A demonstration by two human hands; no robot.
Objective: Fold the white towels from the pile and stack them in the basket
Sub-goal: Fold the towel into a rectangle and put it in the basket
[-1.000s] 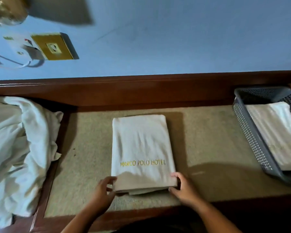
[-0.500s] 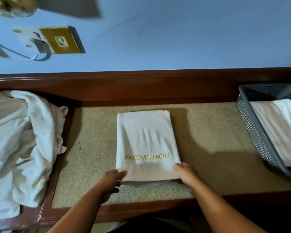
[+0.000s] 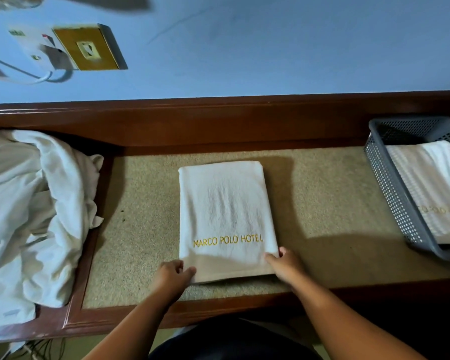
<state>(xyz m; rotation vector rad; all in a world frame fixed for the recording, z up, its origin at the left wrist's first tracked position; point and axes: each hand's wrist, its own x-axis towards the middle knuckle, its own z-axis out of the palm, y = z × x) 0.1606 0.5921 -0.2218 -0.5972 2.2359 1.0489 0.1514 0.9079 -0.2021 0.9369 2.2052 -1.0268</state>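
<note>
Left hand (image 3: 173,272), right hand (image 3: 283,263) pinching near corners of folded towel (image 3: 224,211): lift level, layers together, to basket (image 3: 390,183) rightward of grip.

Your bare forearms reach forward. Your left hand (image 3: 173,275) pinches the near left corner of the folded towel (image 3: 224,211), thumb on top; your right hand (image 3: 286,263) grips its near right corner.
</note>
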